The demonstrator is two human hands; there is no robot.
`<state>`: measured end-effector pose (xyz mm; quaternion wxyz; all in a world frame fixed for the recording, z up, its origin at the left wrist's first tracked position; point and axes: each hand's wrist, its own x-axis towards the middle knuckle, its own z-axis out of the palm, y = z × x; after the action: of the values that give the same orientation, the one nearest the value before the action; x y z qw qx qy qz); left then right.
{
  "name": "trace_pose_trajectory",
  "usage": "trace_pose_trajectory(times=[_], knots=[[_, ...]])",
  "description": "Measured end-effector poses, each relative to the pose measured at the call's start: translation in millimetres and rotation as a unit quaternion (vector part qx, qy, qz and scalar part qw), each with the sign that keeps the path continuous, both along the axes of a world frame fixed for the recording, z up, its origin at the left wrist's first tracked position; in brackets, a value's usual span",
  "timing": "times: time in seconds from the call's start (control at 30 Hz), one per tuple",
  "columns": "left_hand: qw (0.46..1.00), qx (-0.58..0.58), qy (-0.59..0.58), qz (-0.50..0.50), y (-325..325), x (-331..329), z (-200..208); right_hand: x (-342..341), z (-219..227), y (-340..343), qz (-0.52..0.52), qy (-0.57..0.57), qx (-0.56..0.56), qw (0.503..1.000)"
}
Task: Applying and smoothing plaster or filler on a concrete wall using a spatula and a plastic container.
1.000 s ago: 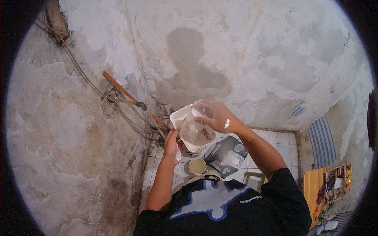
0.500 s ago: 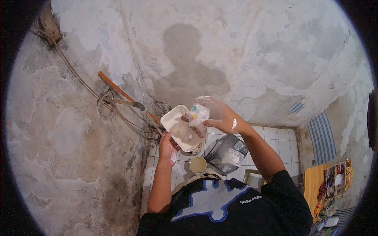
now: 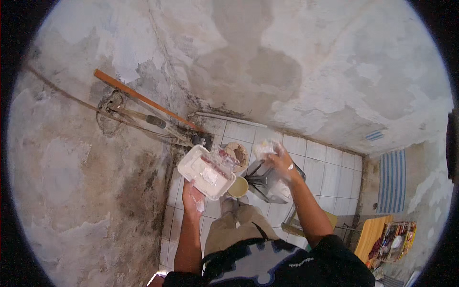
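My left hand (image 3: 192,195), smeared with white, grips the near left edge of a shallow off-white tray (image 3: 185,168). White paste coats the inside of the tray. A scraper-like piece with a reddish edge and a clear sheet (image 3: 224,159) leans over its right side; its exact kind I cannot make out. My right hand (image 3: 281,165) is to the right of the tray, apart from it, with its fingers closed round a crumpled plastic packet (image 3: 267,149). Motion blurs both hand and packet. White paste marks the right wrist.
Below the tray stand a small tub of pale liquid (image 3: 237,187) and a bucket with brownish contents (image 3: 237,154). A dark plastic stool (image 3: 299,184) is on the tiled floor. An orange pole (image 3: 143,98) and cable run along the left wall. A wooden board (image 3: 373,237) stands at right.
My right hand has moved right and down, away from the tray, carrying the packet. The tray has shifted left and lower. The view has tilted down, showing more floor.
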<state>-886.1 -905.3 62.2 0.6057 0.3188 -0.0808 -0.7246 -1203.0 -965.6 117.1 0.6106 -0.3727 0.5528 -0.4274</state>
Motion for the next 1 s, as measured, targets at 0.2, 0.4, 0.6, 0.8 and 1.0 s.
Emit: trace_pose_trajectory(times=[0.2, 0.4, 0.6, 0.8, 1.0], knots=[[0.990, 0.127, -0.048, 0.026, -3, -18, -69, -21, -223, 4, -0.060, 0.028, 0.123, 0.990], [0.979, 0.187, -0.051, 0.059, -1, -15, -180, 0, -401, -22, 0.041, 0.369, -0.005, 0.928], [0.958, 0.251, -0.078, 0.114, -21, -26, -251, 27, -534, -80, 0.170, 0.475, 0.036, 0.863], [0.956, 0.247, -0.075, 0.143, -27, -33, -298, 51, -601, -111, 0.348, 0.603, 0.020, 0.717], [0.950, 0.264, -0.069, 0.151, -9, -32, -336, 19, -740, -135, 0.474, 0.515, 0.160, 0.696]])
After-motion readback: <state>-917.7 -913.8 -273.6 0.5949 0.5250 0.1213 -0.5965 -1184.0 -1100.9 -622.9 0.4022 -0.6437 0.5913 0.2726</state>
